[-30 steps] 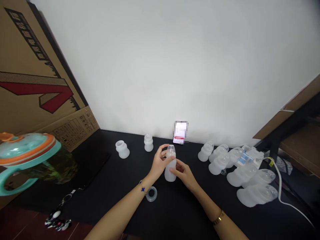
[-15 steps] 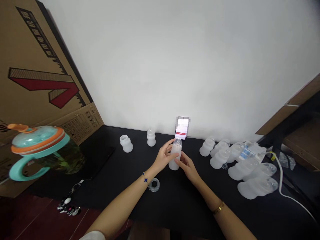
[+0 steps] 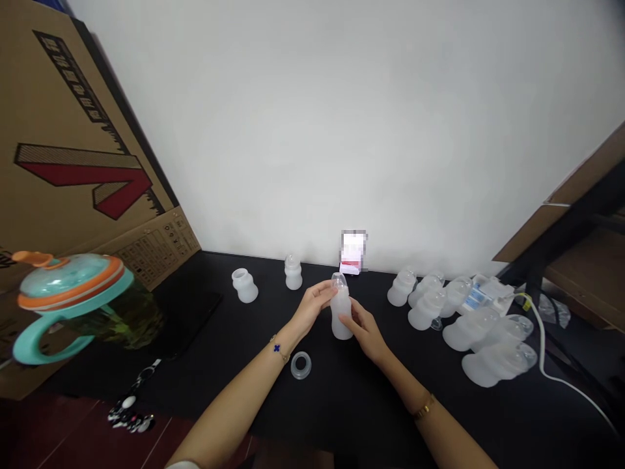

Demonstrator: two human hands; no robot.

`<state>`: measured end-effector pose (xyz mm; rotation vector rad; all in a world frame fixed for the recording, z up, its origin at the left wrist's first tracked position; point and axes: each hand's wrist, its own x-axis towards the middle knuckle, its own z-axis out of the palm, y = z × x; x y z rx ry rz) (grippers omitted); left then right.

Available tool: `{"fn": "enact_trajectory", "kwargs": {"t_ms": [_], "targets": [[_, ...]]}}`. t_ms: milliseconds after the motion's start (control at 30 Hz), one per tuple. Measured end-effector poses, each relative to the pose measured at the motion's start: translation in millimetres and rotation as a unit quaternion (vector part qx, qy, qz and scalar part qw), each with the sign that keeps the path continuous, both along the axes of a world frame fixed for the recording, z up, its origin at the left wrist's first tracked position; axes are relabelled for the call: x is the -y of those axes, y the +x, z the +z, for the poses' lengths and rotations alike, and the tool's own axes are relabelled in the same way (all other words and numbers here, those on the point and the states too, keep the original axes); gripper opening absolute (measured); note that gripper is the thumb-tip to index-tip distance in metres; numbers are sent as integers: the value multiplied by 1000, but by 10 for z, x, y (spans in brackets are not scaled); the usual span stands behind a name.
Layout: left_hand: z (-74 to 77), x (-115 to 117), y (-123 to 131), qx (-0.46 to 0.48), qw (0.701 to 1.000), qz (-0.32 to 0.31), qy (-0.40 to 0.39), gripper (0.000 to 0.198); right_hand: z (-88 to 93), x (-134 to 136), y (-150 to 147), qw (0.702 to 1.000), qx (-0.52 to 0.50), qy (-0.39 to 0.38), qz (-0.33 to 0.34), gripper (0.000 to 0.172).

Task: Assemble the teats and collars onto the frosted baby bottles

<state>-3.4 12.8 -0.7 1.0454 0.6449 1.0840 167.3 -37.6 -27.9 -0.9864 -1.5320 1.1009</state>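
A frosted white baby bottle [image 3: 342, 320] with a clear cap stands nearly upright between my hands, at the middle of the black table. My left hand [image 3: 312, 303] pinches it near the cap, its thumb and fingertips on the upper part. Around the lower body my right hand [image 3: 364, 329] is closed, thumb in front. A translucent ring [image 3: 301, 365] lies flat on the table just below my left wrist. Farther left stand an uncapped bottle [image 3: 245, 286] with a wide mouth and a smaller capped bottle [image 3: 293, 272].
Several capped bottles [image 3: 498, 362] cluster on the right, beside a white packet [image 3: 483, 293] and a white cable [image 3: 543, 345]. A lit phone [image 3: 351, 253] leans on the wall. At left are a teal-lidded jug [image 3: 73, 280], a cardboard box [image 3: 92, 130] and a beaded strap [image 3: 129, 410].
My left hand has shifted up the bottle, its fingers now at the cap. The bottle stands straighter, and my right hand remains on its lower body.
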Motion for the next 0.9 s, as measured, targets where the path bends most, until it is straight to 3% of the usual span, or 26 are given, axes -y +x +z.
{"fn": "enact_trajectory", "kwargs": {"t_ms": [333,467,900], "targets": [[10,72,55,-18,999,18,25,55,30,1,-41,1000,-18,7,-11,48],[67,121,75,-10,999,-9,44,69,37,-10,-26,999,7,29,-26,49],[18,58,5,-22,997,-64,37,72,37,-12,-1,1000,-14,11,-22,44]]}}
